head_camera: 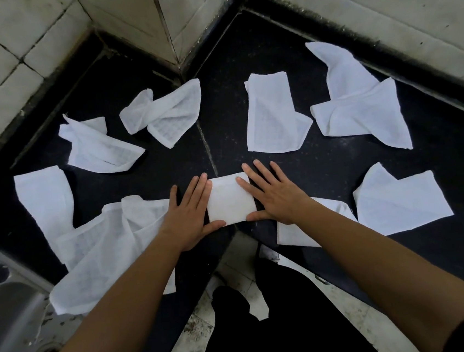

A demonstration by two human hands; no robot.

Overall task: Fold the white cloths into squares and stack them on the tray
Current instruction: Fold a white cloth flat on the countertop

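Head view looks down on a black counter (339, 170) in a tiled corner, and honestly the job looks barely started. One folded cloth (229, 202) sits at the near middle of the counter. It's more a fat rectangle than a square, so it probably wants one more fold.

The left hand (190, 213) lies flat on its left end and the right hand (274, 195) on its right end. Fingers are straight and a bit spread, pressing down, nothing pinched.

Everything else is loose cloths (273, 114), seven or eight of them, crumpled or half flat all around the counter. No tray anywhere in view, so as far as can be seen nothing is stacked yet.

A steel sink (8, 296) sits at the lower left. The big cloth (103, 246) sprawls from beside the left hand toward the sink's edge. Another cloth (302, 233) lies under the right forearm. Those two crowd the folding spot and could get dragged along when the hands move.
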